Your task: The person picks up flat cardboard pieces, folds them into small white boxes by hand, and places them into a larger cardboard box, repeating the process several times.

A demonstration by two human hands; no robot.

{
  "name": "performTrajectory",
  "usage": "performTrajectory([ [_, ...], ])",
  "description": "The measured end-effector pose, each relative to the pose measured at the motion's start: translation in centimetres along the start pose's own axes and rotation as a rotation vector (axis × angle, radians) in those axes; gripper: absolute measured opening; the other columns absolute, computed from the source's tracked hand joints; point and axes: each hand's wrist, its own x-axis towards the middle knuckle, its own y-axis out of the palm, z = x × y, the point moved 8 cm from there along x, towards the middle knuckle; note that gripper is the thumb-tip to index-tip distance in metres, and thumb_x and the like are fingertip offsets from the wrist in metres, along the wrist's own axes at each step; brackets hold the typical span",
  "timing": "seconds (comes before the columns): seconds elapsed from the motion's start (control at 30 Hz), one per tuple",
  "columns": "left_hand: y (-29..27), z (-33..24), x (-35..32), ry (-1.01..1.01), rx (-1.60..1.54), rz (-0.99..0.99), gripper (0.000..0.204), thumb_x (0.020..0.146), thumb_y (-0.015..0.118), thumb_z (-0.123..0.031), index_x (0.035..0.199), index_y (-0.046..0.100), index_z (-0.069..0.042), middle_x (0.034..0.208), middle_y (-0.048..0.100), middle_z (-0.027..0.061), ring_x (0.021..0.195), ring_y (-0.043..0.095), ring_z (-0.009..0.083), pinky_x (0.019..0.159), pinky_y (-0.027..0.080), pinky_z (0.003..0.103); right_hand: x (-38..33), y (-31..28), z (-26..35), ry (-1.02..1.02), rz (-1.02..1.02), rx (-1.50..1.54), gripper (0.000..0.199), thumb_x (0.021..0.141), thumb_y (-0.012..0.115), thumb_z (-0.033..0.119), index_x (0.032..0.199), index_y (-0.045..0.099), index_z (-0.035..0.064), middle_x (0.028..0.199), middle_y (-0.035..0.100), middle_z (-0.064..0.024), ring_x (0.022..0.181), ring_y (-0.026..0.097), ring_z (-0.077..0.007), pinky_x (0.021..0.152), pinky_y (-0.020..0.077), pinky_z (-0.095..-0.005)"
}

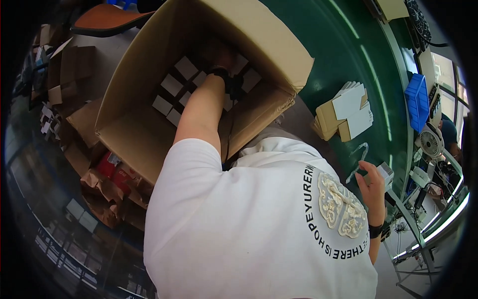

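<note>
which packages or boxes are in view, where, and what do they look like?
Large carton: on its side left of the green table, brown, flaps open.
Small boxes: inside the carton by the left hand, white, rectangular.
Flat box stack: on the green table, tan and white.
Blue bin: beyond the table's far edge.

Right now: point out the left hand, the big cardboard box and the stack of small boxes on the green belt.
left hand (222, 64): head view, on the back of the hand inside the box.
big cardboard box (269, 47): head view, on its right flap.
stack of small boxes (348, 102): head view, on the top white face.
</note>
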Motion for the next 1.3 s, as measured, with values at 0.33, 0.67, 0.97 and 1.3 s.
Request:
performTrajectory([
  [0.33,-6.0,1.2,-3.0,0.089,0.145,-0.124,0.034,0.090,0.043,-0.022,0.116,0.059,-0.008,0.112,0.060,0.0181,0.099,0.059,0.0350,0.088,0.046,0.049,-2.0,0.7,-1.4,0.183,0.000,0.096,0.030,0.076,0.065,0.002,0.106,0.060,0.0009,0.098,0.063,-0.0138,0.089,0.061,-0.0275,0.078,0.0477,-0.0333],
  [0.67,0.2,3.8,-2.2,0.048,-0.025,-0.198,0.040,0.093,0.040,-0.025,0.128,0.050,-0.008,0.127,0.052,0.0182,0.112,0.054,0.0334,0.095,0.043,0.049,-0.9,1.0,-0.4,0.173,0.044,0.085,0.029,0.077,0.065,0.002,0.106,0.059,0.0000,0.095,0.064,-0.0139,0.088,0.062,-0.0271,0.078,0.0481,-0.0327],
  [0.97,0.2,5.6,-1.7,0.061,0.004,-0.037,0.042,0.093,0.041,-0.025,0.130,0.048,-0.007,0.132,0.048,0.0185,0.117,0.050,0.0338,0.097,0.042,0.048,-1.8,2.4,-2.1,0.226,0.083,0.150,0.029,0.080,0.062,0.000,0.108,0.058,-0.0017,0.096,0.064,-0.0118,0.091,0.062,-0.0218,0.081,0.0473,-0.0290],
  [1.3,-7.2,-2.3,-5.3,0.357,0.250,-0.169,0.041,0.092,0.044,-0.022,0.127,0.050,-0.002,0.130,0.050,0.0200,0.118,0.048,0.0356,0.097,0.040,0.046,-3.2,6.0,-13.1,0.467,-0.091,0.512,0.028,0.086,0.061,0.007,0.113,0.056,-0.0009,0.100,0.064,-0.0078,0.091,0.060,-0.0130,0.082,0.0469,-0.0256],
])
